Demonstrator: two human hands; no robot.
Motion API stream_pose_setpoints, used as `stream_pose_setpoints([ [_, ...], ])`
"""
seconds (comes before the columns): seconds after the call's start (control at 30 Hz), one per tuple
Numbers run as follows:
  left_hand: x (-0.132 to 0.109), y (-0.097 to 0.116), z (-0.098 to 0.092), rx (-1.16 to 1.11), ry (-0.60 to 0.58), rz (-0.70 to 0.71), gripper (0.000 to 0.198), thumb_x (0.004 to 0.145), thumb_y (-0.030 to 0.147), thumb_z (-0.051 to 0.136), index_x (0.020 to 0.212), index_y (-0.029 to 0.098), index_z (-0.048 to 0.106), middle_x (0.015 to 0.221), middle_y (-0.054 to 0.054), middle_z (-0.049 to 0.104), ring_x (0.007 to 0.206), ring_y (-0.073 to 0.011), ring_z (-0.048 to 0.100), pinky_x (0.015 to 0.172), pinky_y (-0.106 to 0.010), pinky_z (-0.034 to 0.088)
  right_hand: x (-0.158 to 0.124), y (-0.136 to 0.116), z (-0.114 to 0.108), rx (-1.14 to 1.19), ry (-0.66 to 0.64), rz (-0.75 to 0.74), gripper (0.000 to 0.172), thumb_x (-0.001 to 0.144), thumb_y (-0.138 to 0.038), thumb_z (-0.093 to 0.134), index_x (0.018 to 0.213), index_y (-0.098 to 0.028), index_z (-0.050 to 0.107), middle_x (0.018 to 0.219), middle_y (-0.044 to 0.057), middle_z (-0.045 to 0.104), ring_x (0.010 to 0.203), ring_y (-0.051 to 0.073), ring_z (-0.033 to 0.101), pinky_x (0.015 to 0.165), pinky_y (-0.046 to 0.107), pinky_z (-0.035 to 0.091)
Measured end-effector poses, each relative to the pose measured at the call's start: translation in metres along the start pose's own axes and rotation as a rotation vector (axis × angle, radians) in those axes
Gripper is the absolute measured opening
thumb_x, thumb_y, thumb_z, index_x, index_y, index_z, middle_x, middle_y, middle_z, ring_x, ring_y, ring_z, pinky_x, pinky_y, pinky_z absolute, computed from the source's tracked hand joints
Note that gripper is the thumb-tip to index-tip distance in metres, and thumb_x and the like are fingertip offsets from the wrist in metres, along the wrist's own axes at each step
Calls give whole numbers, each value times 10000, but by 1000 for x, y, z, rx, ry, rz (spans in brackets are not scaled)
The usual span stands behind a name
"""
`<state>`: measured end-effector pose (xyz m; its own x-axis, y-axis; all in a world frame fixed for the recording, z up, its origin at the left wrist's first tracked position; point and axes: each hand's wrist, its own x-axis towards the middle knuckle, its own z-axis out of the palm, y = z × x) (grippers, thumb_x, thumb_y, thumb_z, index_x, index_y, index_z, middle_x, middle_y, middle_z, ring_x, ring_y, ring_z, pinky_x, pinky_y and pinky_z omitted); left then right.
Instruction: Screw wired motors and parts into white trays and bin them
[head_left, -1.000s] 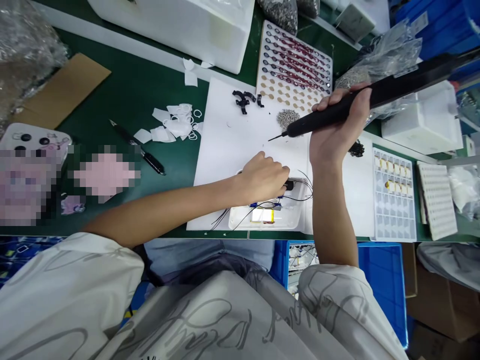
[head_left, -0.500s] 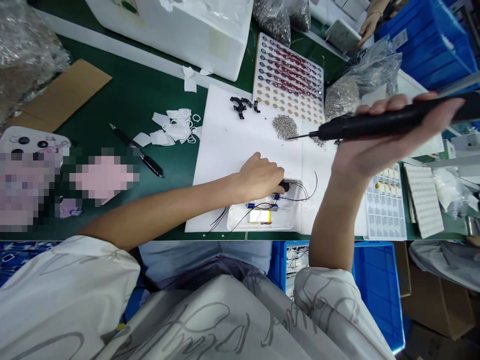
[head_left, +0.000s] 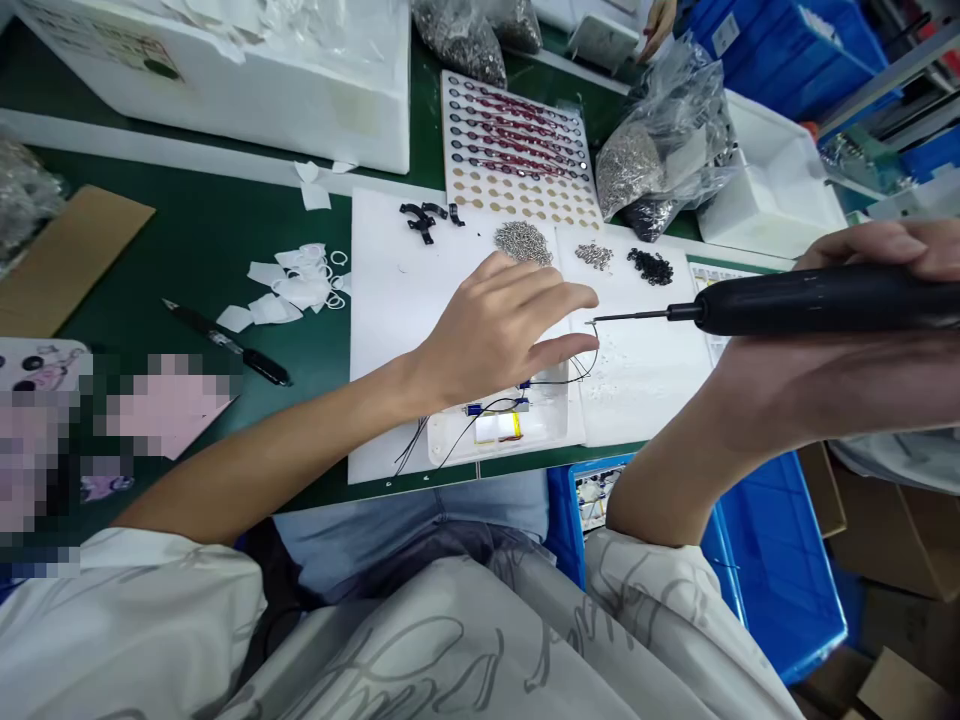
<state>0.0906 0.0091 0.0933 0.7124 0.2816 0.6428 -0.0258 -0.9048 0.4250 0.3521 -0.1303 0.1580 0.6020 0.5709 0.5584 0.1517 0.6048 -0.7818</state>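
My right hand [head_left: 817,375] is wrapped round a black electric screwdriver [head_left: 802,300], held level with its thin bit pointing left. The bit's tip lies between the thumb and forefinger of my left hand [head_left: 506,335]; whether they touch it, I cannot tell. Those two fingers are apart, and I see nothing held in them. Below my left hand is a shallow white tray [head_left: 442,447], partly covered by it. In the tray lie a silver-white battery pack [head_left: 497,428] with yellow edges, a small blue part [head_left: 480,408] and thin black wires [head_left: 544,382].
Behind my left hand lie silver screws [head_left: 523,240], a smaller metal pile [head_left: 594,256], black pieces [head_left: 651,267] and black curved clips [head_left: 424,222]. A board of red-wired discs [head_left: 517,135] lies farther back. To the left are paper scraps [head_left: 300,285] and a pen [head_left: 225,342].
My left hand has let go of a black part at the tray and risen to the screwdriver tip, fingers spread. The screwdriver's tip has left the silver screw pile and come nearer me. The view has shifted right.
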Motion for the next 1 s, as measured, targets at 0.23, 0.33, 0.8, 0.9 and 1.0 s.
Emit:
stream_pose_setpoints([
  [0.23,-4,3,3,41,99,71,293,1083,445,488,1034,282,727,851,7,745,796,-172,680,778,-377,453,-11,-14,-15,126,-19,-61,775,1010,-697,181,1176,-216,765,1423,68,530,1342,312,602,781,397,594],
  [0.33,-5,3,5,13,125,71,281,1081,442,497,1033,288,727,825,15,740,769,-159,671,767,-371,457,-17,-17,-16,174,-37,-103,818,1002,-712,144,1129,-208,776,1402,66,540,1323,295,613,786,407,588],
  [0.8,-5,6,9,-41,276,114,200,1057,389,579,1006,274,735,740,47,737,670,-120,651,707,-329,435,-20,-3,16,256,-25,-188,881,962,-797,124,1002,-220,788,1198,98,574,1243,306,642,817,493,577],
  [0.9,-5,6,9,-44,256,115,239,1067,412,550,1022,280,744,737,40,731,669,-123,640,712,-336,426,-12,0,12,273,26,-273,890,927,-858,179,900,-206,783,1055,88,570,1007,192,681,814,412,585],
  [1.0,-5,5,9,-52,213,96,327,1084,459,487,1019,285,757,730,26,723,674,-133,640,724,-347,441,-12,-5,12,256,-28,-239,997,880,-907,68,799,-210,776,989,66,573,851,99,636,852,335,584],
])
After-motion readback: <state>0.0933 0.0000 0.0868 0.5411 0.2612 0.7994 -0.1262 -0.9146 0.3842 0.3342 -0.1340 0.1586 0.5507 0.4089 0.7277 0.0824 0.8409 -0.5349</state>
